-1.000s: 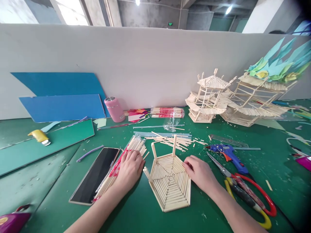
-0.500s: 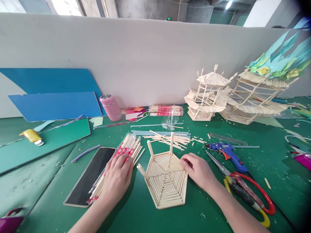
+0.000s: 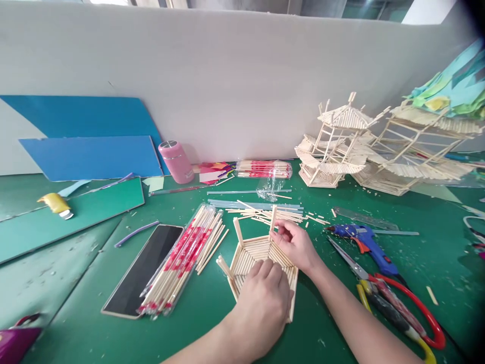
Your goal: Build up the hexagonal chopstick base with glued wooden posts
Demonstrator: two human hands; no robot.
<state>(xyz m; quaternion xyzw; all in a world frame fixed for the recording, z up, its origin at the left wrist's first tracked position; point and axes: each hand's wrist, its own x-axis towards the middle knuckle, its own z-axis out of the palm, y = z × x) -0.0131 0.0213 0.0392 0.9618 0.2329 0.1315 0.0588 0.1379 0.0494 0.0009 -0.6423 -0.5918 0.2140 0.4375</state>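
Your left hand [image 3: 261, 303] flat on the hexagonal stick base [image 3: 250, 253], pressing without gripping, base near the desk's [image 3: 76, 283] front edge, your right hand [image 3: 297, 245] pinching an upright stick [image 3: 273, 218] on its far side, chopstick pack [image 3: 185, 260] just left.

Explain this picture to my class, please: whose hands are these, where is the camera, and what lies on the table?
The camera sits on a person's head, looking down at their own bare hands; no machine is involved. The left hand presses flat on a hexagonal base of wooden sticks. The right hand pinches an upright stick at its far edge. On the green table lie a pack of chopsticks, a phone, a blue glue gun, red-handled scissors, a pink flask and finished stick pavilions.
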